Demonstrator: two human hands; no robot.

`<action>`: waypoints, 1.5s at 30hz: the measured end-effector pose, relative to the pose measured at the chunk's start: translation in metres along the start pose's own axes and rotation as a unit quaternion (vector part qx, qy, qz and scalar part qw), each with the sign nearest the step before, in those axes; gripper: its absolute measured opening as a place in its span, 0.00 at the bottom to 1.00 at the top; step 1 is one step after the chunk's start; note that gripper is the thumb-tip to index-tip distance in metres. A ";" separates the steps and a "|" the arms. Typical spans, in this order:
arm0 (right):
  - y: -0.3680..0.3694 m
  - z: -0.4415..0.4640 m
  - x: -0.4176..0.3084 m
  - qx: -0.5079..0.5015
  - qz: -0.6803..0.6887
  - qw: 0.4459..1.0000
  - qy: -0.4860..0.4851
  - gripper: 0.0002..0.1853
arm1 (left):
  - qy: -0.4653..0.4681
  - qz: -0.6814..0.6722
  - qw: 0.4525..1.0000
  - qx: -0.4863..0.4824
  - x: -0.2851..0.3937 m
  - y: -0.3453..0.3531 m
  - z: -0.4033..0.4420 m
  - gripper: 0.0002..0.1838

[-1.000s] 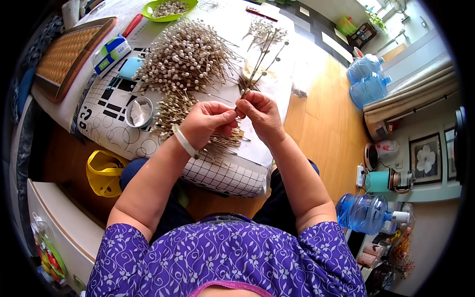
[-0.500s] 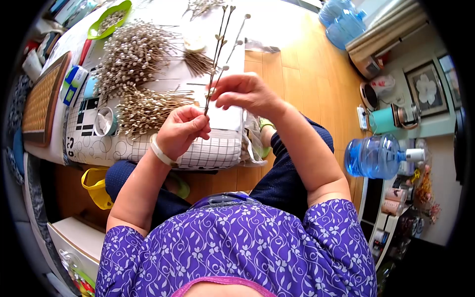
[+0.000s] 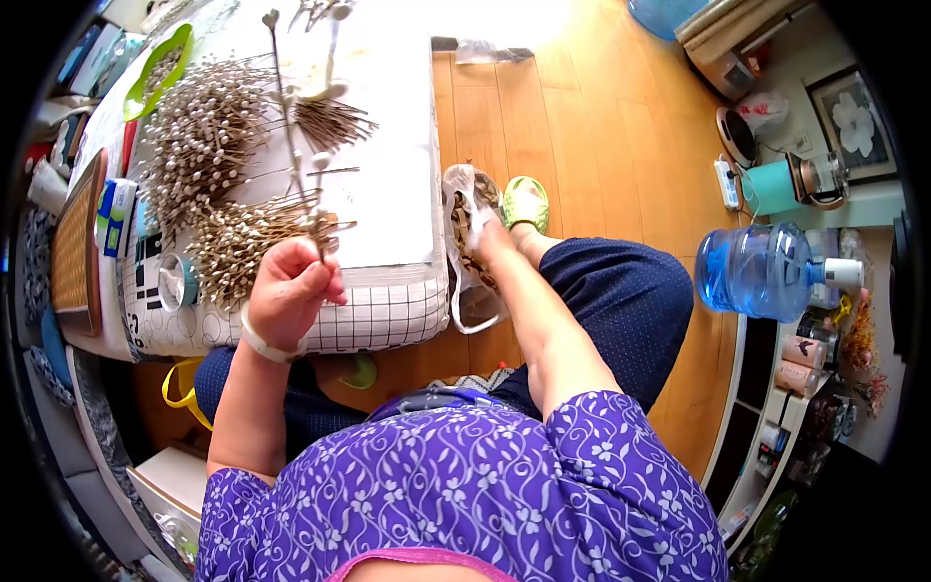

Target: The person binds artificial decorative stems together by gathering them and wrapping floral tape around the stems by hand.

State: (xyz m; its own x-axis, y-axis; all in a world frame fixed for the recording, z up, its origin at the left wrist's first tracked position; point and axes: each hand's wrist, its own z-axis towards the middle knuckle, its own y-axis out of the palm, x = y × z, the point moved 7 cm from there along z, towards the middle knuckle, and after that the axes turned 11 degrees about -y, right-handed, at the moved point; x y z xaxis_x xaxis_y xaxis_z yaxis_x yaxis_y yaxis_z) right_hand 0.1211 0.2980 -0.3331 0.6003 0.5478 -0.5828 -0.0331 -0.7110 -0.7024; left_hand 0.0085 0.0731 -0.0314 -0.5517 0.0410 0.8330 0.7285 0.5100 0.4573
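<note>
Left hand (image 3: 288,293): pinched stems (image 3: 288,126) near base. Right hand (image 3: 491,242): was at bag (image 3: 468,202), blurred; grip unclear. Stems seemed light, stiff, brittle; best held by bare ends.

- Table (image 3: 388,303), cloth-covered: carries white sheet (image 3: 393,199), larger stem bundle (image 3: 199,145), smaller stem bundle (image 3: 238,250), cup (image 3: 190,279), green dish (image 3: 183,41), packet (image 3: 114,218).
- Wooden floor (image 3: 621,145): carries green slipper (image 3: 525,201).
</note>
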 end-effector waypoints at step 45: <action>-0.249 -0.238 -0.261 0.223 0.073 0.812 -0.534 0.10 | 0.026 -0.050 0.993 -0.105 -0.004 0.048 -0.026 0.04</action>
State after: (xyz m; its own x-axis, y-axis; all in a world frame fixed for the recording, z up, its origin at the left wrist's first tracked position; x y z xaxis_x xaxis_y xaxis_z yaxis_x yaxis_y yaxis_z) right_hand 0.1628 0.2268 0.0915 -0.4633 0.7116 -0.5282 -0.4711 -0.7026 -0.5333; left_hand 0.0562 0.0745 -0.0048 -0.6082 -0.0487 0.7923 0.7426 0.3178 0.5896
